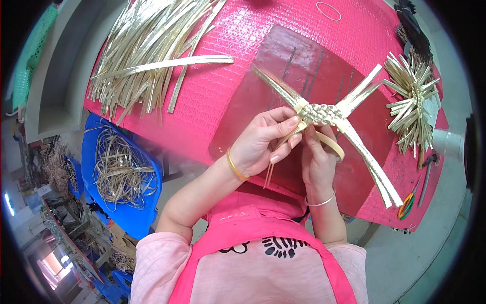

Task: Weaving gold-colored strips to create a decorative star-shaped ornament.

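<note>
A braided piece of gold strips [322, 114] hangs above the dark red board, its loose strip ends splaying out in an X. My left hand [263, 138] pinches it at its left end, where a cream band of tape [301, 107] wraps the strips. Directly to the right, the fingertips of my right hand [320, 164] are closed on the underside of the same braid. A cream ring, seemingly a roll of tape [332, 146], sits at the fingers of my right hand. The fingers partly hide the lower left strip ends.
Many loose gold strips [147, 45] lie at the far left of the pink-covered table [228, 96]. Finished-looking braided pieces [412, 101] are piled at the right, with scissors [406, 206] near the front right edge. A blue bin [132, 215] of tangled strips stands left of the table.
</note>
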Available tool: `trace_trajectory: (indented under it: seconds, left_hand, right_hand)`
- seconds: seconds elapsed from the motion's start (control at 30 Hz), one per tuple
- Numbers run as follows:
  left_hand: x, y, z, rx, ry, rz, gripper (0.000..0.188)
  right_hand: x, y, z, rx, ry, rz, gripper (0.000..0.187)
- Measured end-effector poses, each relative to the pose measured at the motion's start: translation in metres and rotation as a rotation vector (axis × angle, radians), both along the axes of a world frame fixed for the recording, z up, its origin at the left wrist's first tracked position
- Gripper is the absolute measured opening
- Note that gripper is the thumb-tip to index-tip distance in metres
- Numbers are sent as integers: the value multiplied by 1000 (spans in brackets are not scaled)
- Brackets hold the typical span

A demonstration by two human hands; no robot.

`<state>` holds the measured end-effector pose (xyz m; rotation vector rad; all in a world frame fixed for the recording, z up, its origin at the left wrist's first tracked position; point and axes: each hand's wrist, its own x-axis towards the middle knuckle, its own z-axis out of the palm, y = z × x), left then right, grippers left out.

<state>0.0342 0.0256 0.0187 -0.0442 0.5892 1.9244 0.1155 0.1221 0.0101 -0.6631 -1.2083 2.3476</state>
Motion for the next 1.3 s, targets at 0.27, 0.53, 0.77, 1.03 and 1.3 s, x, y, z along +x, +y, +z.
trace_trajectory:
  seconds: [0.27,0.53,0.77,1.03,1.3]
  left_hand:
    - [-13,-3,15,-243,408,-32,29]
    - [0,-9,17,-533,954,408,16]
    - [-21,-14,12,8,161,4,17]
    - [-15,-14,23,-429,852,180,13]
    - [-13,-32,33,-544,1012,195,18]
  right_hand:
    - [-1,13,-12,-182,139,164,21]
    - [-18,2,18,334,3,150,9]
    - [-19,6,17,500,116,96,10]
    - [-25,1,23,344,83,133,12]
    - [-34,7,32,1061,-70,211,19]
